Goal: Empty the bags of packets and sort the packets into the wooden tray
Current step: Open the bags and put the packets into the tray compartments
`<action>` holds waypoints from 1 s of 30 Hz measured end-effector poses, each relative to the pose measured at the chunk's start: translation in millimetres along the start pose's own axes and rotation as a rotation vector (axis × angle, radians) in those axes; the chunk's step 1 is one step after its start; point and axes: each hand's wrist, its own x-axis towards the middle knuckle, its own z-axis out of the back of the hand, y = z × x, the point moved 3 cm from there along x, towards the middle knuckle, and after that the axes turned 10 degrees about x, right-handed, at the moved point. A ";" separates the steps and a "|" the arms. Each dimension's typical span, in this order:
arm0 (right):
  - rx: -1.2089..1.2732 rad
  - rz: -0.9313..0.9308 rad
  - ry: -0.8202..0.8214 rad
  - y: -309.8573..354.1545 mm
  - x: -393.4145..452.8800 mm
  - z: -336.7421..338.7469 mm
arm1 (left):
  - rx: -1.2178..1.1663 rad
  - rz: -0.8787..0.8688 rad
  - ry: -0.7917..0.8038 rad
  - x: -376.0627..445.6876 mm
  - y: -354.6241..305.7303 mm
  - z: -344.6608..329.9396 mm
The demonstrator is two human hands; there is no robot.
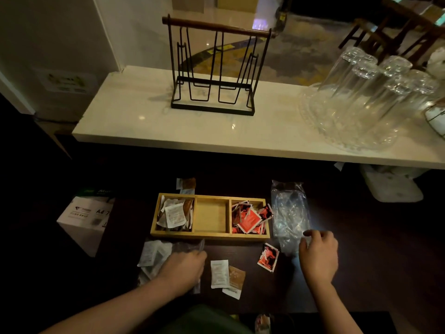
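A wooden tray (pixel 212 196) with three compartments lies on the dark table. White and brown packets (pixel 174 214) fill its left compartment, red packets (pixel 249 218) its right one, and the middle holds nothing. My left hand (pixel 184 270) rests on a clear bag (pixel 154 255) holding white packets, below the tray's left end. My right hand (pixel 319 254) touches the near end of an emptied clear bag (pixel 290 213) to the right of the tray. Loose on the table lie a white packet (pixel 219 273), a brown packet (pixel 234 282) and a red packet (pixel 268 257).
Two more packets (pixel 186 184) lie behind the tray. A white A4 paper box (pixel 84 220) stands at the left. Above, a pale counter (pixel 144 116) carries a black wire rack (pixel 214 68) and upturned glasses (pixel 361 92) on a clear tray.
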 end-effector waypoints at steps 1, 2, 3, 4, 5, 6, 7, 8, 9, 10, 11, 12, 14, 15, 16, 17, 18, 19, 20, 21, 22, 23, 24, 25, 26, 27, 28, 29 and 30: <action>-0.014 0.021 -0.022 2.9 -0.5 1.0 | -0.065 0.044 0.004 -1.5 4.0 0.6; -0.022 0.051 -0.046 7.6 -0.9 3.0 | -0.151 0.080 0.015 -3.4 8.4 0.4; -0.018 0.083 -0.063 12.9 -0.9 4.9 | -0.256 0.114 0.022 -5.7 12.1 1.4; 0.000 0.121 -0.072 20.2 -1.3 6.7 | -0.359 0.153 0.035 -8.6 16.1 3.2; 0.034 0.160 -0.064 28.6 -2.2 6.1 | -0.454 0.196 0.040 -12.0 20.1 6.9; 0.090 0.191 -0.037 39.3 -4.5 4.3 | -0.545 0.247 0.035 -15.0 25.2 10.0; 0.169 0.204 0.018 51.8 -7.9 -0.1 | -0.633 0.295 0.019 -18.1 30.6 12.8; 0.264 0.211 0.095 66.2 -13.5 -5.4 | -0.721 0.345 0.001 -21.8 36.1 14.5; 0.354 0.230 0.187 82.4 -21.2 -10.2 | -0.808 0.387 -0.019 -25.4 41.0 15.5; 0.426 0.267 0.299 99.9 -31.6 -15.0 | -0.890 0.424 -0.025 -29.1 44.7 16.0; 0.479 0.313 0.440 119.8 -44.8 -20.5 | -0.973 0.452 -0.029 -34.3 48.1 17.5; 0.525 0.343 0.607 138.0 -59.8 -24.0 | -1.056 0.475 -0.034 -37.9 49.2 19.4; 0.600 0.352 0.936 170.2 -90.4 -30.4 | -1.200 0.524 -0.100 -44.3 47.3 27.4; 0.623 0.358 1.032 182.1 -102.1 -34.4 | -1.242 0.546 -0.152 -46.6 45.4 32.0; 0.633 0.374 1.068 191.6 -110.3 -37.5 | -1.261 0.568 -0.191 -47.4 43.8 34.6; 0.635 0.390 1.066 198.6 -114.6 -40.3 | -1.279 0.589 -0.206 -47.7 41.6 37.2; 0.639 0.391 1.054 203.1 -116.4 -42.1 | -1.312 0.609 -0.193 -47.5 39.4 39.4; 0.648 0.373 1.045 205.0 -116.2 -42.9 | -1.370 0.619 -0.161 -47.2 37.3 41.6; 0.659 0.344 1.048 204.6 -115.0 -43.4 | -1.439 0.622 -0.116 -46.6 35.5 41.5; 0.671 0.323 1.058 203.4 -113.8 -43.3 | -1.505 0.618 -0.072 -46.7 34.1 41.0; 0.670 0.315 1.071 201.6 -113.2 -42.5 | -1.565 0.616 -0.038 -46.9 32.8 40.0; 0.662 0.319 1.081 200.4 -113.7 -41.9 | -1.606 0.613 -0.012 -47.3 31.8 38.5; 0.651 0.325 1.084 199.7 -115.1 -41.1 | -1.624 0.606 0.009 -47.2 30.9 35.5; 0.643 0.331 1.077 199.3 -116.9 -40.9 | -1.621 0.591 0.028 -46.8 29.5 32.9; 0.630 0.337 1.062 199.4 -119.1 -40.8 | -1.614 0.580 0.043 -46.2 27.9 31.3; 0.620 0.345 1.045 199.7 -120.9 -40.6 | -1.612 0.574 0.051 -45.6 26.2 30.2; 0.611 0.353 1.024 199.9 -122.5 -40.2 | -1.621 0.571 0.059 -45.1 24.8 29.5; 0.604 0.364 1.000 199.7 -122.7 -39.3 | -1.638 0.567 0.070 -44.5 23.6 29.8; 0.598 0.374 0.976 199.1 -121.7 -38.0 | -1.661 0.562 0.080 -44.0 22.7 31.2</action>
